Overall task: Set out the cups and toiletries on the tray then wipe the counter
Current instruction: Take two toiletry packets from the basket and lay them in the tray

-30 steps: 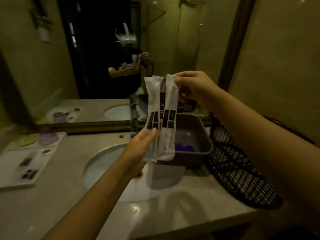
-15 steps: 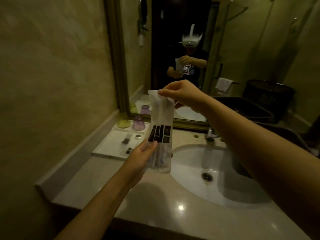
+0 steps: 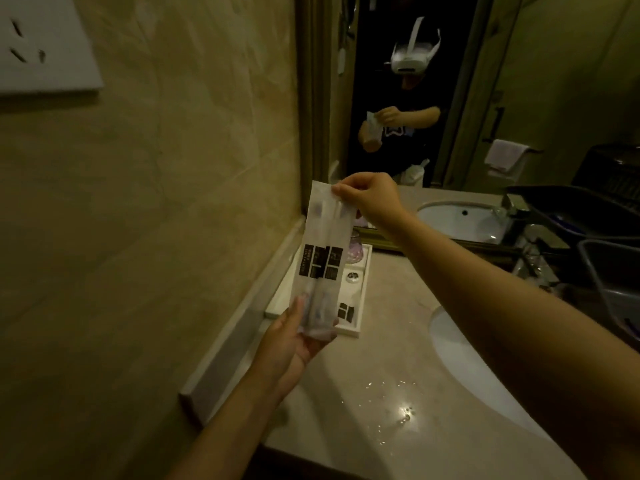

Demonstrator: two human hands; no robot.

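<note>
Two white toothbrush packets (image 3: 323, 258) with black labels are held upright together above the left end of the counter. My right hand (image 3: 369, 197) pinches their top edge; my left hand (image 3: 294, 341) holds their bottom end. Behind and below them lies the white tray (image 3: 362, 299) against the side wall. On it stand a purple cup (image 3: 355, 251), a small white lid-like item (image 3: 353, 277) and a black-labelled sachet (image 3: 346, 310). The packets hide the tray's left part.
The beige counter (image 3: 381, 393) carries water drops near its front. A white sink (image 3: 485, 368) lies to the right, with a tap (image 3: 519, 216) and a dark plastic basin (image 3: 613, 271) at the far right. A mirror runs along the back wall.
My view has swung left, from the sink and basin to the tray by the side wall. Both hands have carried the packets over the tray, still gripping them top and bottom.
</note>
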